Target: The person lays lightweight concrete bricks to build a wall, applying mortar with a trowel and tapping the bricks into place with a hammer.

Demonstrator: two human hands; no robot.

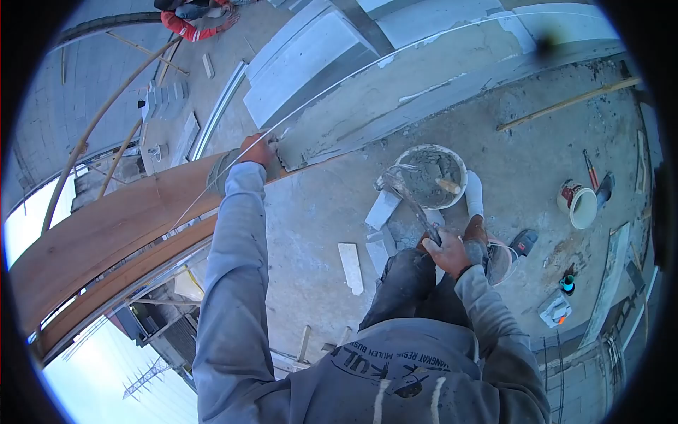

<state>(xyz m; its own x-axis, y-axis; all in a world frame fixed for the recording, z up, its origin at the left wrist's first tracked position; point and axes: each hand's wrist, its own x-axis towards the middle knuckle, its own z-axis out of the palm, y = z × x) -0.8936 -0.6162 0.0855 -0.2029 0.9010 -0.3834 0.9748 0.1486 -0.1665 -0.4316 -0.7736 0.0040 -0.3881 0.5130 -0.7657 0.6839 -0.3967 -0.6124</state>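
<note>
Out on the high concrete floor (318, 205), beside its open edge, we stand over a long grey wall (424, 92) with stacked blocks (304, 63) behind it and a broad wooden plank (113, 226) running along the drop. Another person in a red sleeve (185, 28) is bent over work well away at the top. A bucket (459, 185) of wet mortar sits just in front of our knees, with broken block pieces (351, 267) lying on the floor near it. Our right hand (448, 253) has a clenched grip on the handle of a trowel (404, 182), whose loaded blade hangs over the bucket's near rim. Our left hand (258, 150) reaches far forward to the wall's end, where a taut string (318, 97) passes; its fingers curl there, but we cannot tell whether they pinch the string or only rest on the wall. Our judgement is that the long left reach beside the unguarded edge could tip our balance, that mortar may slide off a tilted blade onto the floor, and that a bump of the hand could shift the string off true.
</note>
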